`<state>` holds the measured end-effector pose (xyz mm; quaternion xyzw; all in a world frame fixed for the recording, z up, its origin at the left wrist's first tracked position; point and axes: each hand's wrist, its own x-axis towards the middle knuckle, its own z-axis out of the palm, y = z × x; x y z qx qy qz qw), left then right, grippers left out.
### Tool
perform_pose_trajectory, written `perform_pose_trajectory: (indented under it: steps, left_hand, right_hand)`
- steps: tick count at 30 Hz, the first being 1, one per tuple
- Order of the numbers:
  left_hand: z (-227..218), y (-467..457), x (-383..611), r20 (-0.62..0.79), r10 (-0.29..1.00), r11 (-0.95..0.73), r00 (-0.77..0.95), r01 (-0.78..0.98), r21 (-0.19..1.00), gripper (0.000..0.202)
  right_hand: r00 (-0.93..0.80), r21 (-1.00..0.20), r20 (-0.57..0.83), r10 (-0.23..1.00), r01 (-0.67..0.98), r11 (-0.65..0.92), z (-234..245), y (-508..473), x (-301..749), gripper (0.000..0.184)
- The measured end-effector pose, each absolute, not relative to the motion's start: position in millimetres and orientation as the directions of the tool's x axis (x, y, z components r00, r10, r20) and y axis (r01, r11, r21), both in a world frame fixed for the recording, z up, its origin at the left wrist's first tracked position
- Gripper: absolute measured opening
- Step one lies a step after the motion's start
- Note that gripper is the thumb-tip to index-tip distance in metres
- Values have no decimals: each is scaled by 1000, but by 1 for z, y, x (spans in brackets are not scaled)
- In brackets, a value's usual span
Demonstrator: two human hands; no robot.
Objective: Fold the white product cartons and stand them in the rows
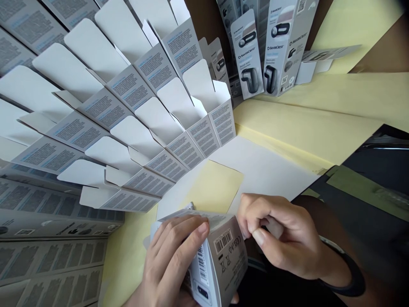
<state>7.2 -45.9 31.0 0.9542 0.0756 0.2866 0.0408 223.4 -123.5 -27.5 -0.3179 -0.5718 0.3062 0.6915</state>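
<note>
A small printed cardboard box (228, 260) with barcodes and symbols is tilted in front of me, low in the view. My left hand (174, 251) is closed around it, fingers over the top and a fingertip showing underneath. Close by the box's right edge is my right hand (279, 234), its thumb and fingers pinched together. A small pale patch shows between those fingers, too hidden to name. Beyond the box, a yellow paper sheet (212, 183) lies on the white work surface (271, 164).
Rows of upright cartons with raised white flaps (137, 132) fill the left and far side. More cartons (47, 256) are stacked at lower left. SilverCrest boxes (277, 51) stand at the back, beside yellow-covered ledges (297, 121). A dark surface (367, 196) lies to the right.
</note>
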Motion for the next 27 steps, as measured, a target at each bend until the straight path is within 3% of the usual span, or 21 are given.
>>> perform_pose_trajectory:
  steps: [6, 12, 21, 27]
  left_hand:
    - [32, -45, 7, 542, 165, -986, 824, 121, 117, 89]
    - [31, -46, 9, 560, 172, -985, 810, 147, 90, 89]
    - [31, -50, 9, 549, 199, -980, 812, 170, 104, 81]
    - [30, -50, 11, 553, 167, -986, 816, 133, 102, 85]
  right_hand:
    - [125, -759, 625, 770, 326, 563, -25, -135, 225, 23]
    - [126, -667, 673, 729, 530, 524, -24, -144, 213, 21]
    - [83, -588, 697, 713, 635, 501, -24, -144, 209, 15]
    - [112, -674, 662, 741, 522, 523, -25, -139, 210, 15]
